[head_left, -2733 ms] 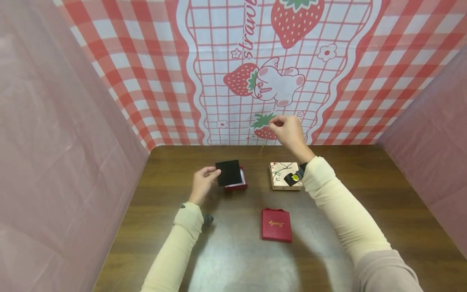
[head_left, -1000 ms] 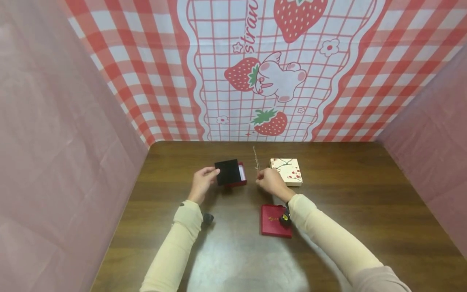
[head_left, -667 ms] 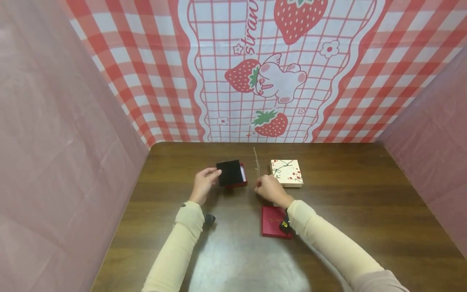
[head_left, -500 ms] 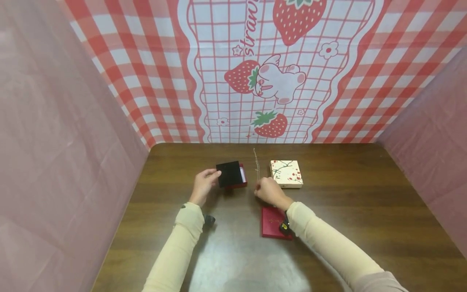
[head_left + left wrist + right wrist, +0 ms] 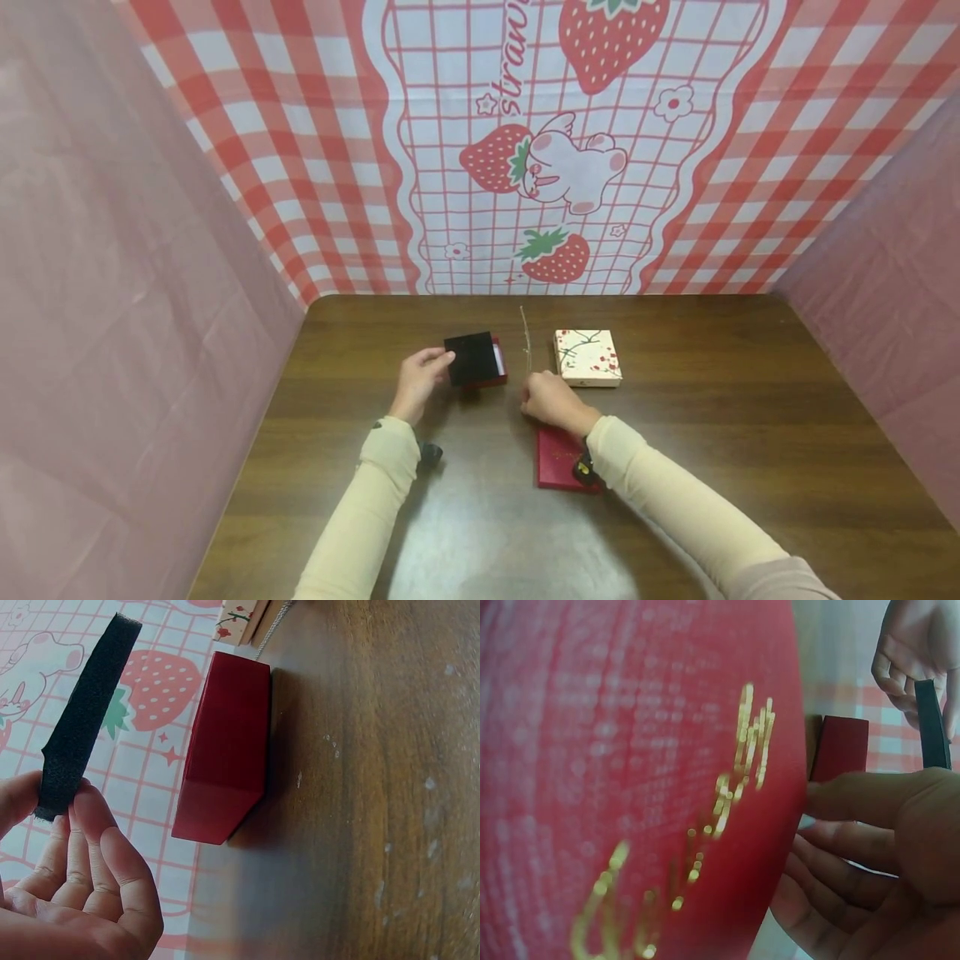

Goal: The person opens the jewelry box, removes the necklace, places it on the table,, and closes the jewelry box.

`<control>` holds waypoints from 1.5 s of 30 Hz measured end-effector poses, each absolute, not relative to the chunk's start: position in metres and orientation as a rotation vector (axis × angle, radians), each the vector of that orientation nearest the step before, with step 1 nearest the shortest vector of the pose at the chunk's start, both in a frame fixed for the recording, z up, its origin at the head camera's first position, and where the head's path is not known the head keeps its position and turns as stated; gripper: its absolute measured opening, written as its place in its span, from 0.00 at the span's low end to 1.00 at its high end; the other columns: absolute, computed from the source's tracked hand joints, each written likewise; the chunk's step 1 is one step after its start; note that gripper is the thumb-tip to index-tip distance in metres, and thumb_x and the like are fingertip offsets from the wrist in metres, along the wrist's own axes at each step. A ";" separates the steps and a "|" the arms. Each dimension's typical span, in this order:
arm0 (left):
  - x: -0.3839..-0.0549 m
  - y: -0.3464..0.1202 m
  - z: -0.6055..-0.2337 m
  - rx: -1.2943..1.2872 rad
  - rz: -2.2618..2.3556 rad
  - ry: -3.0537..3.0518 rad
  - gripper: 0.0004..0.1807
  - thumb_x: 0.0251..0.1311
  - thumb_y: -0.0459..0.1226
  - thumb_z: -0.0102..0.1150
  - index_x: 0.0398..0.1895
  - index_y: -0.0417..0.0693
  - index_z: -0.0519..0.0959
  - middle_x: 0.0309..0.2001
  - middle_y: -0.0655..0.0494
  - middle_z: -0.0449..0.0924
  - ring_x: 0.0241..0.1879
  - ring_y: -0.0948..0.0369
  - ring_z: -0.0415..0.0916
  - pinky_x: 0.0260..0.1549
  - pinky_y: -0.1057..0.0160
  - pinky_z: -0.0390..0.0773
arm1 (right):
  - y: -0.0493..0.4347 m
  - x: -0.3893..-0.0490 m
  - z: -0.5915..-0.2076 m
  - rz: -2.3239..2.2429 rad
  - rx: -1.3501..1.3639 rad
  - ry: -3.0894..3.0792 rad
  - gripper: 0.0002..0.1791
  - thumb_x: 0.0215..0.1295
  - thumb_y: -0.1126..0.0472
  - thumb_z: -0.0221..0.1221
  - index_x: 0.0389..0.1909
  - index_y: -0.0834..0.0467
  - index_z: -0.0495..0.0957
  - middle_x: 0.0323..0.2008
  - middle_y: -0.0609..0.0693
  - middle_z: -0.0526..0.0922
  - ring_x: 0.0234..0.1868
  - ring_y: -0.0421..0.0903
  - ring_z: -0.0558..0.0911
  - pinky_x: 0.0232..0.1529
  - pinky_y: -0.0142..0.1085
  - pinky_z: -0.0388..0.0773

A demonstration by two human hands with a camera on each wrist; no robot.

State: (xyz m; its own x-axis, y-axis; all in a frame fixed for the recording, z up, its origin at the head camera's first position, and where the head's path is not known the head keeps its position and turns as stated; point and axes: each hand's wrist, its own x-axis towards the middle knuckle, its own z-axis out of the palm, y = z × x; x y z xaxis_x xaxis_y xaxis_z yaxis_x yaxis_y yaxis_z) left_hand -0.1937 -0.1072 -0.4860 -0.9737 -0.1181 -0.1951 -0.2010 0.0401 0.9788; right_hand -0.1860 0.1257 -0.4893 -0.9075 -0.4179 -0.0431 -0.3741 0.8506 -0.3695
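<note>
The left hand [image 5: 418, 382] pinches the pad [image 5: 471, 358] by its edge, above the red box [image 5: 229, 742] and clear of it (the left wrist view shows the gap). The right hand [image 5: 553, 400], fingers curled, grips the near end of the chain [image 5: 527, 338], which runs toward twelve o'clock on the tabletop [image 5: 712, 400]. From that hand, the cream box [image 5: 588, 358] sits between one and two o'clock, the lid [image 5: 557, 462] near six.

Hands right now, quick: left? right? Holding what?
Left hand: closed, pinching the black pad by its edge.
Right hand: closed, apparently on the thin chain; the pinch itself is hidden.
</note>
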 end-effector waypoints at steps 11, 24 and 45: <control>-0.194 -0.109 -0.487 -0.338 2.096 2.235 0.21 0.61 0.39 0.63 0.52 0.34 0.79 0.51 0.38 0.81 0.36 0.65 0.78 0.44 0.61 0.81 | 0.123 -0.182 -0.489 -0.485 -0.687 2.845 0.11 0.40 0.63 0.70 0.12 0.53 0.76 0.15 0.45 0.76 0.19 0.42 0.72 0.21 0.34 0.71; -0.194 -0.108 -0.487 -0.339 2.083 2.242 0.20 0.61 0.39 0.63 0.53 0.34 0.79 0.51 0.37 0.81 0.35 0.66 0.77 0.43 0.61 0.81 | 0.129 -0.187 -0.479 -0.505 -0.771 2.686 0.09 0.44 0.58 0.73 0.27 0.56 0.85 0.27 0.48 0.86 0.28 0.42 0.80 0.34 0.37 0.80; -0.197 -0.109 -0.488 -0.331 2.073 2.242 0.22 0.61 0.40 0.64 0.53 0.34 0.79 0.48 0.38 0.83 0.30 0.66 0.77 0.38 0.65 0.80 | 0.127 -0.198 -0.461 -0.740 -0.821 2.684 0.05 0.55 0.59 0.67 0.31 0.57 0.86 0.27 0.47 0.86 0.25 0.35 0.77 0.31 0.30 0.78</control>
